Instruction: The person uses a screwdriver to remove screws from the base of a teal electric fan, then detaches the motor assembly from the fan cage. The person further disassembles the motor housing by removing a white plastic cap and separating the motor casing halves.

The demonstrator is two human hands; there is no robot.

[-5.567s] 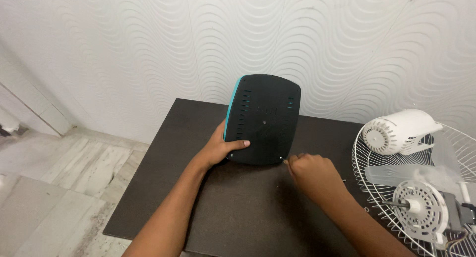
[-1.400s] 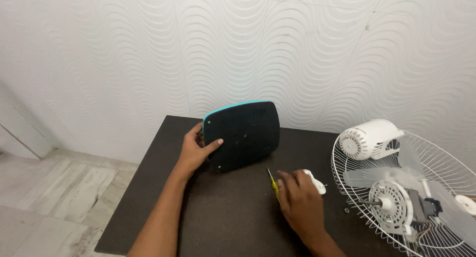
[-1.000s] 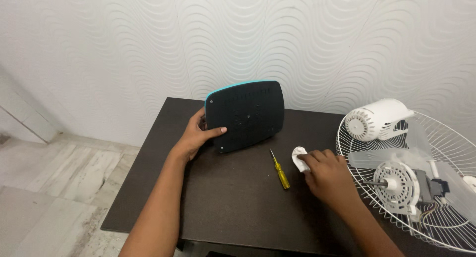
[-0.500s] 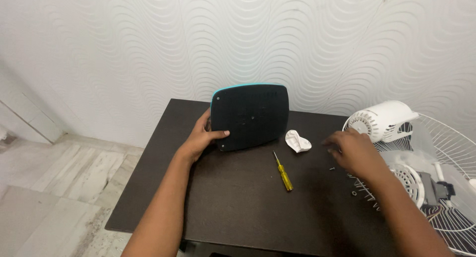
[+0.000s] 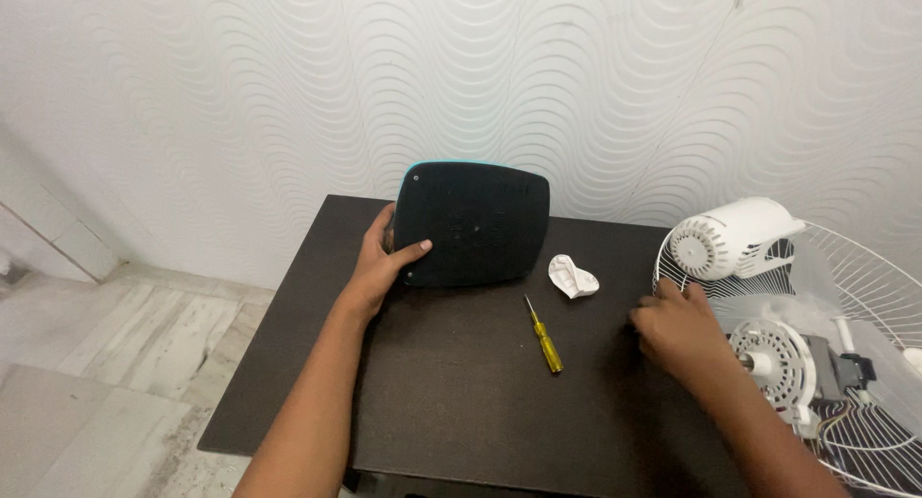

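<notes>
My left hand (image 5: 376,267) clamps the upright black panel (image 5: 473,223); beside it, my right hand's (image 5: 672,325) fingers curl on the tabletop (image 5: 461,402), grip unclear. Loose screws could scatter.

Black panel (image 5: 473,222), matt, edged in teal along its top rim, with small pale dots at two corners. Dark brown worktop (image 5: 451,392), nearly black, plain. Yellow-handled screwdriver (image 5: 544,336) with a silver shaft. White crumpled piece (image 5: 572,276) — faint grey folds. White motor housing (image 5: 735,239), ribbed with dark slots on its round end. White wire grille (image 5: 864,296) — thin radiating spokes and rings. Translucent, milky fan blades (image 5: 768,311). White round slotted disc (image 5: 783,359), black part beside it. White wall (image 5: 288,85) embossed with flowing wave lines. Pale grey floor (image 5: 115,364), streaked like marble.
</notes>
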